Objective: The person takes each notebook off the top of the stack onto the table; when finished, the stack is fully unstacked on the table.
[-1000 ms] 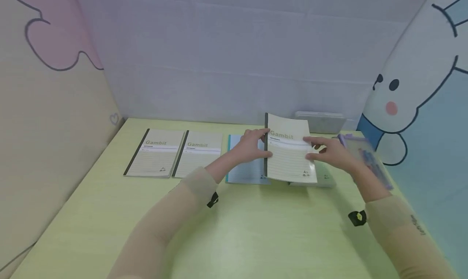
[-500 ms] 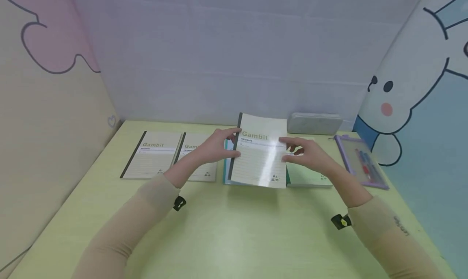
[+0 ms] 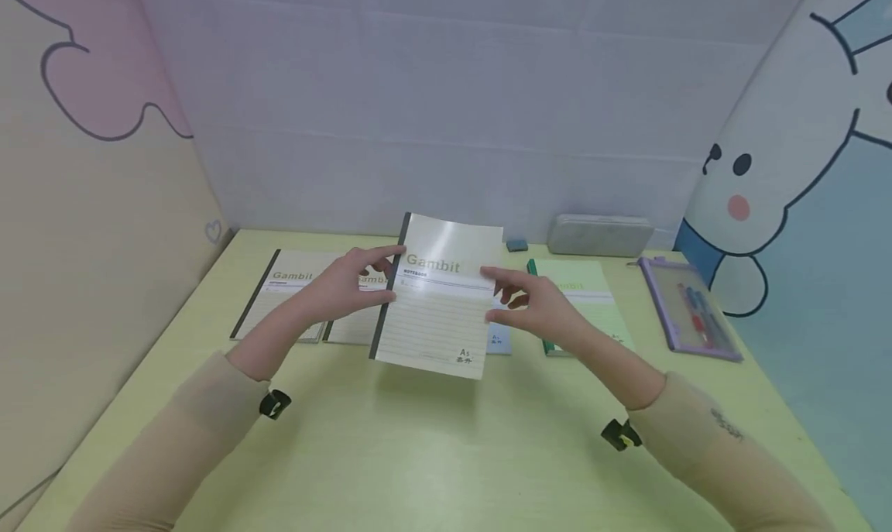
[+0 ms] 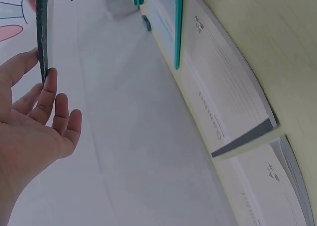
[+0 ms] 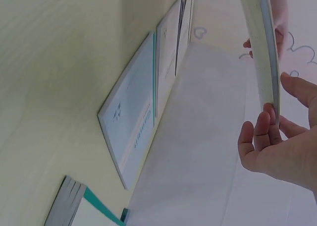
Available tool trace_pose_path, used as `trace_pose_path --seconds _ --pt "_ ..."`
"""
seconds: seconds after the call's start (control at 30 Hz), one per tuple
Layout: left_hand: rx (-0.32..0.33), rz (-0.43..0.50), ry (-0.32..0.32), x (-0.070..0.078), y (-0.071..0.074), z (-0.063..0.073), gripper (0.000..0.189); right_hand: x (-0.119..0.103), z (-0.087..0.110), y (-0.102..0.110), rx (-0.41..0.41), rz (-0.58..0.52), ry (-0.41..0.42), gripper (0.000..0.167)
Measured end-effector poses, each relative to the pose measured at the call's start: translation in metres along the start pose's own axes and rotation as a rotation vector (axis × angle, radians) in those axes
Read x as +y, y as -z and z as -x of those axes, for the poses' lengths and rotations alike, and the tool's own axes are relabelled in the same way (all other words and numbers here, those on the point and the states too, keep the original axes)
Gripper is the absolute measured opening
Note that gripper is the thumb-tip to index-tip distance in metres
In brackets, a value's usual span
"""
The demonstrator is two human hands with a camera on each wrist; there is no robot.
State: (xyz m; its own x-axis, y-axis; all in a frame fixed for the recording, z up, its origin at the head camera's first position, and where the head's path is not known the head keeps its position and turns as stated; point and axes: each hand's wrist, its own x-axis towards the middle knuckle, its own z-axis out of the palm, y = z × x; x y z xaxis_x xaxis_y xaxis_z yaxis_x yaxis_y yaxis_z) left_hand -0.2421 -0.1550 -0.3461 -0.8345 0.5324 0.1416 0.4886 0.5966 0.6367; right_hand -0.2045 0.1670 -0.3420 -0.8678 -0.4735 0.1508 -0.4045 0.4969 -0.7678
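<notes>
A cream notebook with a dark spine and the word Gambit is held up above the table by both hands. My left hand pinches its spine edge between thumb and fingers. The right hand pinches the opposite edge; in the right wrist view the notebook shows edge-on. Behind it, a blue notebook is mostly hidden, lying whole in the right wrist view. Two more cream notebooks lie flat at the left, the outer one and the inner one, which the left hand partly covers.
Right of the blue notebook lies a stack of green-spined notebooks. A purple-edged pouch with pens lies farther right. By the back wall are a grey case and a small blue-grey block.
Both hands have carried the cream notebook leftward, from over the green stack past the blue notebook, and a little toward the person. The green stack and small block are now uncovered.
</notes>
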Motion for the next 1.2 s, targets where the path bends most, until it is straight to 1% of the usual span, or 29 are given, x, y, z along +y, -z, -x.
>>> trace_pose_path --seconds 0.1,0.27,0.37,0.53,0.77,0.9,1.0,1.1,1.2 --pt "0.033 -0.011 0.014 -0.008 0.008 0.013 0.070 -0.006 -0.003 -0.016 0.015 -0.057 0.018 0.064" --pt "0.038 0.004 0.041 -0.023 0.020 0.035 0.075 -0.016 -0.011 -0.041 0.018 -0.100 0.047 0.064" --pt "0.022 0.026 0.063 -0.034 0.028 0.048 0.079 -0.021 -0.016 -0.055 0.002 -0.082 0.071 0.064" --pt "-0.010 0.010 0.105 -0.047 0.041 0.072 0.081 -0.028 -0.021 -0.078 -0.036 -0.057 0.096 0.065" --pt "-0.060 -0.011 0.143 -0.060 0.055 0.103 0.080 -0.038 -0.034 -0.113 -0.082 -0.036 0.073 0.062" --pt "-0.068 -0.022 0.165 -0.073 0.059 0.122 0.079 -0.043 -0.043 -0.137 -0.111 -0.023 0.064 0.062" --pt "-0.084 -0.027 0.174 -0.084 0.061 0.134 0.076 -0.047 -0.046 -0.153 -0.130 -0.019 0.039 0.061" --pt "-0.126 -0.009 0.194 -0.093 0.062 0.145 0.074 -0.049 -0.046 -0.170 -0.161 -0.007 0.019 0.061" --pt "-0.168 0.010 0.233 -0.101 0.061 0.157 0.073 -0.050 -0.046 -0.187 -0.190 0.013 0.019 0.062"
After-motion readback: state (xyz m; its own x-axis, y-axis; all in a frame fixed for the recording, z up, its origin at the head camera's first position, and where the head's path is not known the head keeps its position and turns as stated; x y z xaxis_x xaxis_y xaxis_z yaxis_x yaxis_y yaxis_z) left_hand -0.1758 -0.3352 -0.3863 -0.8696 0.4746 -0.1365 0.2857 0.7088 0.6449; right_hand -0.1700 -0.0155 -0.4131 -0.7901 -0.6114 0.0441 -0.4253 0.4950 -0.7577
